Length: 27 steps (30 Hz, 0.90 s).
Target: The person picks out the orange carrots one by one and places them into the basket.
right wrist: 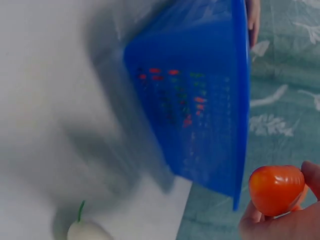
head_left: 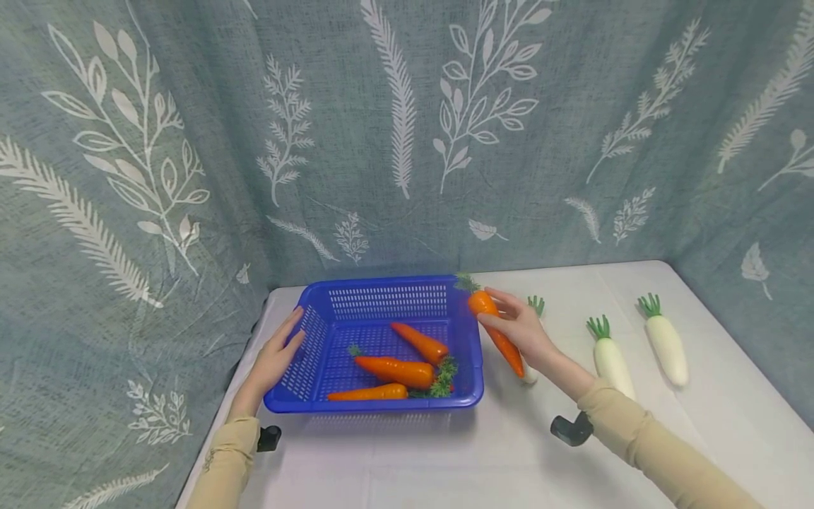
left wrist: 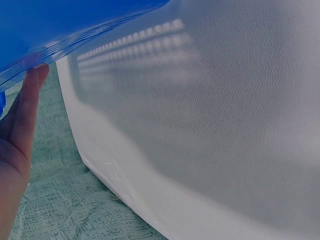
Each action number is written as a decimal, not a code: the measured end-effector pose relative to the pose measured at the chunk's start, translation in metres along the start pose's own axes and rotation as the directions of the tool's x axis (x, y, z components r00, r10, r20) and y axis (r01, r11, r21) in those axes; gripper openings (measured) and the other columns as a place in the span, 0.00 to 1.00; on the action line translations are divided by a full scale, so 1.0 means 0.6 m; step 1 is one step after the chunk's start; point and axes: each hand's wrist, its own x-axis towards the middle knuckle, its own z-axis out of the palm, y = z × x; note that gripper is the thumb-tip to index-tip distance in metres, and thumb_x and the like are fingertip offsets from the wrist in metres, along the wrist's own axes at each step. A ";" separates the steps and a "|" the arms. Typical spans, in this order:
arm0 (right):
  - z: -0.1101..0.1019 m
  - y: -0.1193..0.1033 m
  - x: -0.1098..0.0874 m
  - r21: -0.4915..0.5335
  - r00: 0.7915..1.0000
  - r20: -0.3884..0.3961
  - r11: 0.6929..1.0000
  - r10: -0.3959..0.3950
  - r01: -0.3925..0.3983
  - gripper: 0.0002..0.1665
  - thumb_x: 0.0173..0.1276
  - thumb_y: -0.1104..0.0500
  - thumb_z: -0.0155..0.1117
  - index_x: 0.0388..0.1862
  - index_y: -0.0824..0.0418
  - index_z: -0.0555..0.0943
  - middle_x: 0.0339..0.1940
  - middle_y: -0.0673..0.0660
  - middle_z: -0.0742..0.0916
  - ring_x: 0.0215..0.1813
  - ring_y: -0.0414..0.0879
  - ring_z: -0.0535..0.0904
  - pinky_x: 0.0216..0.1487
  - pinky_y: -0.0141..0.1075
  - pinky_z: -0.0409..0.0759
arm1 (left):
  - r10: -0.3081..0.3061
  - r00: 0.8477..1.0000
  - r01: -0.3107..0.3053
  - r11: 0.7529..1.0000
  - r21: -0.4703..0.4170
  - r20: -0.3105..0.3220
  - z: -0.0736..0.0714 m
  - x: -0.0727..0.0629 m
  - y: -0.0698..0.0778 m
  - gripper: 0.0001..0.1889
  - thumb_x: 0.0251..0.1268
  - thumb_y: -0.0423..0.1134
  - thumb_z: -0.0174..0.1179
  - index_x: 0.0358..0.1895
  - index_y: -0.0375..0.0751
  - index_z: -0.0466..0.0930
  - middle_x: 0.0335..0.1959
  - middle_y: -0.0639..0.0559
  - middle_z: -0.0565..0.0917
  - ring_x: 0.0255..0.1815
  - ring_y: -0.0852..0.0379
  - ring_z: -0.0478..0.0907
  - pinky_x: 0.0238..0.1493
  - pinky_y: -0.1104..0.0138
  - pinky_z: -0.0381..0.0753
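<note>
My right hand [head_left: 518,329] pinches an orange carrot [head_left: 506,350] between thumb and fingers, just outside the right rim of a blue plastic basket [head_left: 381,407]. The carrot's leafy top points up and left, over the rim; in the right wrist view its thick orange end [right wrist: 275,190] shows. My left hand [head_left: 273,360] rests at the basket's left rim with its fingers extended. From the left wrist, those fingers [left wrist: 26,115] reach up to the rim's underside. Inside the basket lie several carrots [head_left: 397,370] with green tops.
Two white radishes [head_left: 668,350] with green leaves lie on the white table [head_left: 407,466] at the right. Another radish [head_left: 529,375] is partly hidden behind my right hand and the carrot. A patterned green-grey curtain [head_left: 356,141] hangs behind and beside the table.
</note>
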 end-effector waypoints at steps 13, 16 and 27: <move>0.050 -0.011 0.000 0.042 0.999 0.048 0.999 -0.020 0.018 0.34 0.65 0.55 0.65 0.69 0.54 0.67 0.66 0.63 0.74 0.66 0.60 0.72 0.59 0.47 0.79 | 0.000 1.000 0.000 1.000 -0.005 -0.001 0.000 -0.001 0.001 0.28 0.77 0.42 0.41 0.75 0.38 0.49 0.77 0.40 0.49 0.77 0.36 0.44 0.74 0.42 0.45; 0.062 -0.016 0.000 0.056 0.998 0.050 0.998 -0.035 0.032 0.34 0.64 0.55 0.65 0.69 0.55 0.68 0.66 0.63 0.75 0.66 0.59 0.71 0.61 0.48 0.77 | -0.003 1.000 0.003 1.000 -0.007 0.003 -0.001 -0.001 0.002 0.29 0.77 0.42 0.41 0.75 0.38 0.49 0.77 0.40 0.48 0.77 0.37 0.43 0.74 0.42 0.45; 0.111 -0.023 0.006 0.175 0.997 0.054 0.983 -0.063 0.053 0.33 0.63 0.60 0.65 0.68 0.59 0.69 0.65 0.64 0.76 0.65 0.58 0.72 0.61 0.44 0.77 | -0.013 1.000 0.013 1.000 -0.013 0.014 -0.002 -0.002 0.007 0.29 0.76 0.41 0.41 0.75 0.37 0.48 0.77 0.39 0.47 0.77 0.36 0.42 0.74 0.42 0.44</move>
